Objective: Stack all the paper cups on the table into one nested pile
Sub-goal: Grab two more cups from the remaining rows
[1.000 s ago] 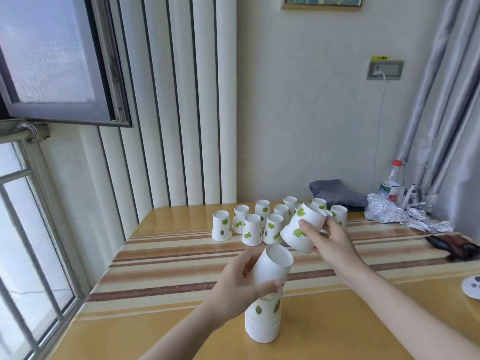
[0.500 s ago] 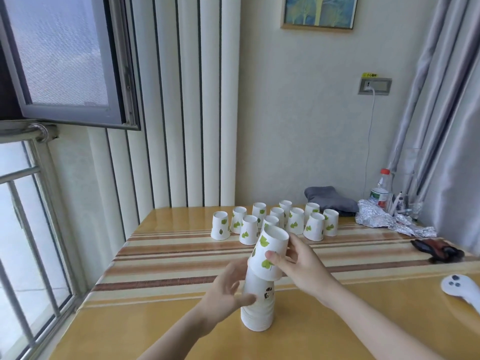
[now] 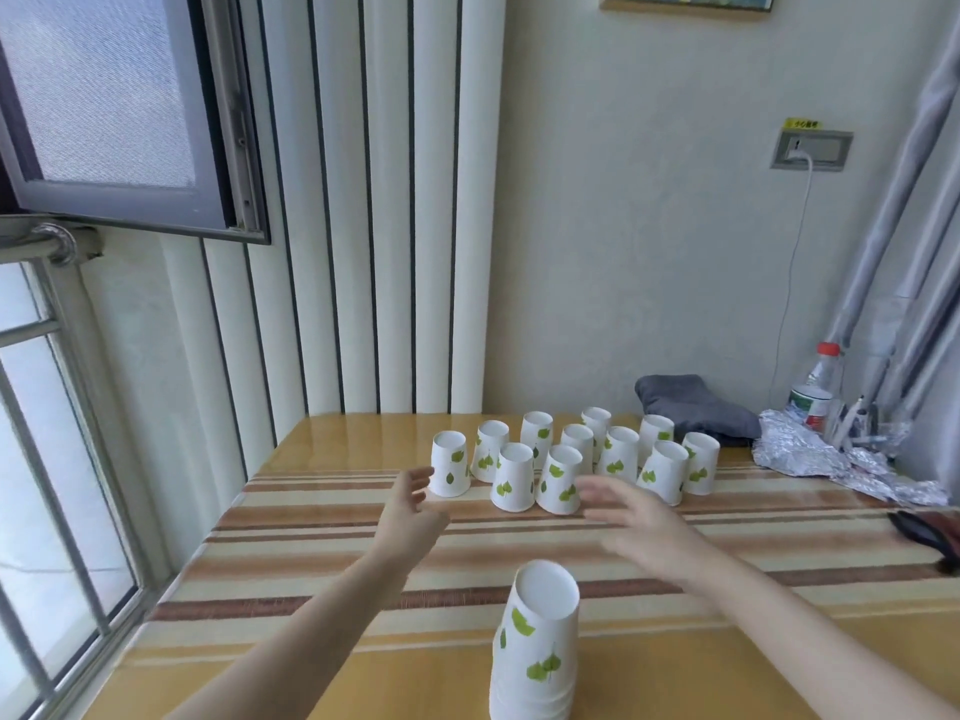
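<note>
Because every cup sits mouth-down, the nested pile (image 3: 535, 652) stands steady on its own near the table's (image 3: 322, 517) front edge, touched by neither hand. Both hands are empty and spread wide: the left hand (image 3: 413, 504) near the leftmost cup (image 3: 449, 463), the blurred right hand (image 3: 636, 519) just before the front-row cups (image 3: 559, 479). Each seems set to claim one, I'd guess.

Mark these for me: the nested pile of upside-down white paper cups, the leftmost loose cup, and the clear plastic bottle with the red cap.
Nested pile of upside-down white paper cups (image 3: 537, 662): head view, side wall.
Leftmost loose white paper cup (image 3: 449, 466): head view, side wall.
Clear plastic bottle with red cap (image 3: 813, 394): head view, body above the label.
</note>
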Demonstrator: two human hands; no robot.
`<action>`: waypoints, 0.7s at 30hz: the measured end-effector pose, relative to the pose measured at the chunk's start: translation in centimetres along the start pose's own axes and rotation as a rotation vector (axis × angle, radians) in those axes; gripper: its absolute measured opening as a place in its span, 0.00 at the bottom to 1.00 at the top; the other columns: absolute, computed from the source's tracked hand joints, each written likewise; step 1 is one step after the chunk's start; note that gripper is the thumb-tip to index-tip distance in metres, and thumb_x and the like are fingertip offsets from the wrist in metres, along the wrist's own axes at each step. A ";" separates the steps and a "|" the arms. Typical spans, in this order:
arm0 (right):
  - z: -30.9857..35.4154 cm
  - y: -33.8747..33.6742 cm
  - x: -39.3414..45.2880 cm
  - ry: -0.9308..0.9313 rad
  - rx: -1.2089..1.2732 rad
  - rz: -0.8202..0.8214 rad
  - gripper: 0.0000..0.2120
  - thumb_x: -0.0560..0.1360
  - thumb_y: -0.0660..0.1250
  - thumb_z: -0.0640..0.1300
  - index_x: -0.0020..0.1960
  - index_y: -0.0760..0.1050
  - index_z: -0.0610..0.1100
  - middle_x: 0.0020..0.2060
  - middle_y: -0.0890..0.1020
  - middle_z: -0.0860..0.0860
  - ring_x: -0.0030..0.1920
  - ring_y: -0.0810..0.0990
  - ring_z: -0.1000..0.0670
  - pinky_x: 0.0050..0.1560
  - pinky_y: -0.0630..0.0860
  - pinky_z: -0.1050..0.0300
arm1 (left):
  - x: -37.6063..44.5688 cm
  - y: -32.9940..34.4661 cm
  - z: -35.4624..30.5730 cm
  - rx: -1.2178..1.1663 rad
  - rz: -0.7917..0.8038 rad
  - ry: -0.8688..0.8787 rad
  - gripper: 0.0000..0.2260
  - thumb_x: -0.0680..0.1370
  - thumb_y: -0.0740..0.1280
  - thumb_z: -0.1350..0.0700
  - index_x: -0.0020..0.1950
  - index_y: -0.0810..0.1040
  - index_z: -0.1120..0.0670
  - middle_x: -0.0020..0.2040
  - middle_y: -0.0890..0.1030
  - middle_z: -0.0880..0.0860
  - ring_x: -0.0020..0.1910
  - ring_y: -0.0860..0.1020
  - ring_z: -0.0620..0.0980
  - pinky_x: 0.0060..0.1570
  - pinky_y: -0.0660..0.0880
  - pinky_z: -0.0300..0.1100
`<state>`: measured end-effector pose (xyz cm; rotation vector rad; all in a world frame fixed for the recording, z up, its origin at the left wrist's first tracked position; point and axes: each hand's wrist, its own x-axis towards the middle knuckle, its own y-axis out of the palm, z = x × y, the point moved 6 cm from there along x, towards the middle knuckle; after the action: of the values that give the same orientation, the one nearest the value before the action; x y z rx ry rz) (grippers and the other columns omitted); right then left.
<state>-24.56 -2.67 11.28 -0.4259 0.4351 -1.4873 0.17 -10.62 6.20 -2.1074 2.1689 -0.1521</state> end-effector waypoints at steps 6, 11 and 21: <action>-3.1 -2.4 9.1 0.178 0.045 -0.272 0.30 0.74 0.70 0.46 0.73 0.63 0.47 0.67 0.72 0.48 0.60 0.74 0.51 0.55 0.69 0.58 | 8.7 1.1 0.1 0.177 -0.091 -0.018 0.35 0.74 0.74 0.59 0.77 0.61 0.52 0.75 0.65 0.55 0.69 0.69 0.54 0.62 0.73 0.47; -7.8 -0.1 14.3 0.224 0.080 -0.296 0.36 0.67 0.76 0.48 0.71 0.65 0.48 0.65 0.74 0.51 0.60 0.74 0.52 0.58 0.71 0.56 | 13.5 2.5 3.0 0.176 -0.095 -0.081 0.44 0.68 0.79 0.56 0.78 0.58 0.51 0.76 0.66 0.53 0.73 0.67 0.55 0.71 0.66 0.53; -9.9 1.7 15.6 0.206 0.123 -0.366 0.26 0.69 0.75 0.47 0.64 0.70 0.51 0.53 0.76 0.56 0.55 0.73 0.54 0.54 0.70 0.56 | 14.4 3.3 3.4 0.126 -0.113 -0.055 0.22 0.71 0.76 0.54 0.59 0.69 0.48 0.53 0.78 0.48 0.54 0.77 0.51 0.48 0.71 0.43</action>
<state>-27.69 -18.25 1.69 -0.2633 0.4402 -1.9131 -2.95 -24.84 2.17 -2.1377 1.9564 -0.2312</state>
